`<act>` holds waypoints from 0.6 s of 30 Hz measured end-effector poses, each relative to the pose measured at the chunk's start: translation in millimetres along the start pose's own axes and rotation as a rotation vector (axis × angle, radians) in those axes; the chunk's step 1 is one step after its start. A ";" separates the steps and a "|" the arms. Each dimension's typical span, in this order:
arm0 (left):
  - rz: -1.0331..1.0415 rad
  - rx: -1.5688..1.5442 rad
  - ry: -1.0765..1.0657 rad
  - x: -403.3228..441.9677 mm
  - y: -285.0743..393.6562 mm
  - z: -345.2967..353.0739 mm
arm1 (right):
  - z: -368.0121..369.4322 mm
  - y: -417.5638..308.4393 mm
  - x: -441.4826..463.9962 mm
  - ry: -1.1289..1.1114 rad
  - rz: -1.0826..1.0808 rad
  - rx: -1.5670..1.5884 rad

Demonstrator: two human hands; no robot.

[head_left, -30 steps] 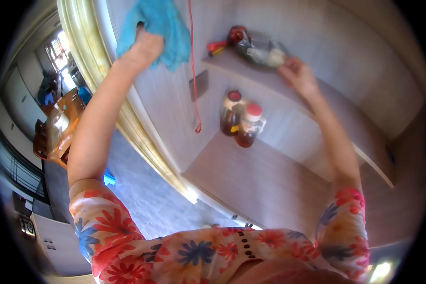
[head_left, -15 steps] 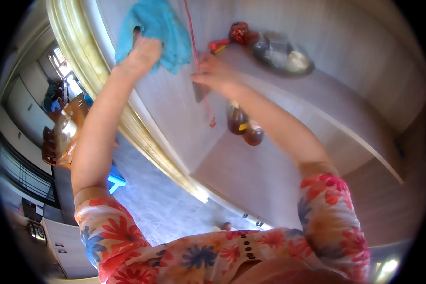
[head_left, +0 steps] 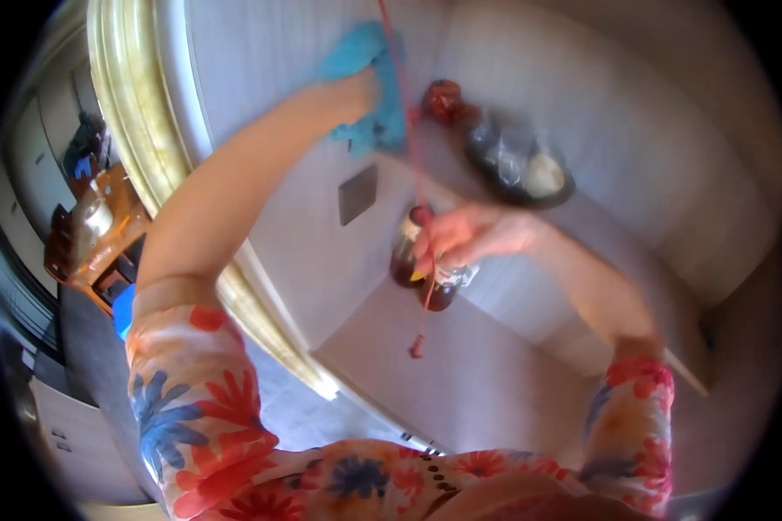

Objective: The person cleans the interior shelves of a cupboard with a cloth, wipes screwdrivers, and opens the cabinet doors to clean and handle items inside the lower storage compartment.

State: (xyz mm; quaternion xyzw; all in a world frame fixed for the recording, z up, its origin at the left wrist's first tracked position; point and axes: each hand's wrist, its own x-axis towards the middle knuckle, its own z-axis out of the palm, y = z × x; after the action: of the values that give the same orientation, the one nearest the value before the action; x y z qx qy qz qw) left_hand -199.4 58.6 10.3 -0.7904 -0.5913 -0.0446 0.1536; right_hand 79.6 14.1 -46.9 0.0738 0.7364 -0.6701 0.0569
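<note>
My left hand (head_left: 354, 95) grips a turquoise cloth (head_left: 361, 49), which lies against the pale side wall of a cabinet. Some fingers are hidden in its folds. A thin red cord (head_left: 414, 154) runs down from the top of the view and ends in a small knot or tassel. My right hand (head_left: 478, 233) is lower, its fingers closed around this cord. Behind those fingers, a dark bottle (head_left: 403, 253) and a second dark bottle or jar (head_left: 440, 293) stand in the corner, partly covered. Both hands are slightly blurred.
A dark bowl or bag (head_left: 513, 165) with clear plastic and a pale item sits on the upper shelf, beside a red bundle (head_left: 444, 101). A grey plate (head_left: 358, 195) is on the side wall. Gold trim (head_left: 143, 113) edges the cabinet. A wooden table (head_left: 104, 243) stands far left.
My left hand has moved right along the wall with the cloth. My right hand has come down and right, drawing the red cord toward the bottles. The grey plate is now uncovered.
</note>
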 end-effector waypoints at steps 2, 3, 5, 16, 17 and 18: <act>0.056 0.078 0.072 45.0 -0.5 10.8 | -2.5 2.1 0.2 -0.050 0.028 -0.019; 0.065 0.108 0.113 68.4 -0.2 16.8 | -7.8 3.9 -0.4 -0.036 0.025 0.013; 0.059 0.152 0.189 111.0 3.2 25.3 | -17.2 5.6 -4.5 0.004 0.019 0.068; 0.110 0.263 0.139 84.8 19.1 39.5 | -12.6 6.2 -11.8 0.155 0.034 0.151; 0.128 0.264 0.093 66.2 13.9 38.3 | -8.6 1.0 -11.1 0.195 0.069 0.138; 0.143 0.265 0.060 55.0 12.9 36.4 | -8.6 1.5 -11.2 0.188 0.063 0.131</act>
State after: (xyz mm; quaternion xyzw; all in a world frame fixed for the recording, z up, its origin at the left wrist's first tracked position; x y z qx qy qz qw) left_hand -174.9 116.7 -12.8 -0.8016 -0.5294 0.0212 0.2770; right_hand 91.0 22.4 -45.5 0.1629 0.6903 -0.7049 0.0034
